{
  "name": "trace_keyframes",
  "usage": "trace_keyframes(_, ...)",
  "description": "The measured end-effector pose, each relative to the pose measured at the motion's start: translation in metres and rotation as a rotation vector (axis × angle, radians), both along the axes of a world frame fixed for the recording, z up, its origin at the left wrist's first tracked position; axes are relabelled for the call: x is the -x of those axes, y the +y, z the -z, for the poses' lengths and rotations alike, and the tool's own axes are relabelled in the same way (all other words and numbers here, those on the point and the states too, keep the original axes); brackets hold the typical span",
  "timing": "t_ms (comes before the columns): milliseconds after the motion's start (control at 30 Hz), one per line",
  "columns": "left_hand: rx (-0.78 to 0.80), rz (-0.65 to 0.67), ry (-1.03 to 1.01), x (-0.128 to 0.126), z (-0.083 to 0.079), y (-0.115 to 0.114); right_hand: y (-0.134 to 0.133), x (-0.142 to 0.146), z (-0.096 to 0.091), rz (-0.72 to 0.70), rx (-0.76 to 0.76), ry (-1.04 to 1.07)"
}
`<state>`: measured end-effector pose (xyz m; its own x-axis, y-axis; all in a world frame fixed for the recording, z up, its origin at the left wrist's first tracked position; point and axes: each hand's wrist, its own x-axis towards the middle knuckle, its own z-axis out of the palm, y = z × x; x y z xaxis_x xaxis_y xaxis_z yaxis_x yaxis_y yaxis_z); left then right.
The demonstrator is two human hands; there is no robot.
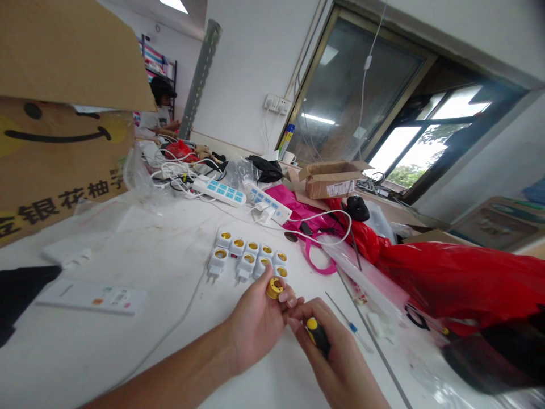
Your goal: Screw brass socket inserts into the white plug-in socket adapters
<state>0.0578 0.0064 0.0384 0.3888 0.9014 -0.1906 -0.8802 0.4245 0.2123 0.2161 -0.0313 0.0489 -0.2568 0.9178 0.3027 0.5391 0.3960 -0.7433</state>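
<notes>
My left hand is palm up, with a small yellow round socket insert held between thumb and fingers. Close against its fingertips, my right hand has curled fingers around a screwdriver with a black and yellow handle; its tip is hidden. Whether the right fingertips also pinch some small part cannot be made out. Just beyond the hands, several white plug adapters with yellow round sockets stand in two rows on the white table. Two-pin plugs stick out from the front ones.
A white power strip and a second strip lie behind the adapters among tangled cables. A large cardboard box stands left, a small open one by the window. Red plastic bags fill the right. A person sits in the background.
</notes>
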Motion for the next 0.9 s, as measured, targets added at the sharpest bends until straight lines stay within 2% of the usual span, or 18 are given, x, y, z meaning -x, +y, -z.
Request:
trace_keyframes(133, 0.006, -0.052, 0.048, 0.005, 0.003, 0.009, 0.007, -0.002, -0.022, 0.037, -0.047, 0.057)
trace_keyframes(267, 0.01, -0.087, 0.088, 0.008, 0.004, 0.017, 0.038, 0.0, -0.044, 0.082, -0.131, 0.073)
trace_keyframes(367, 0.004, -0.132, 0.12, 0.01, 0.006, 0.02, 0.063, 0.012, -0.048, 0.032, -0.196, 0.174)
trace_keyframes(533, -0.032, -0.157, 0.192, 0.011, 0.017, 0.024, 0.085, 0.026, -0.029, -0.117, -0.278, 0.319)
trace_keyframes(733, -0.031, -0.168, 0.266, 0.008, 0.025, 0.027, 0.085, 0.014, 0.002, -0.059, -0.182, 0.36)
trace_keyframes(900, -0.032, -0.126, 0.256, 0.015, 0.021, 0.023, 0.086, 0.007, 0.007, -0.061, -0.198, 0.383)
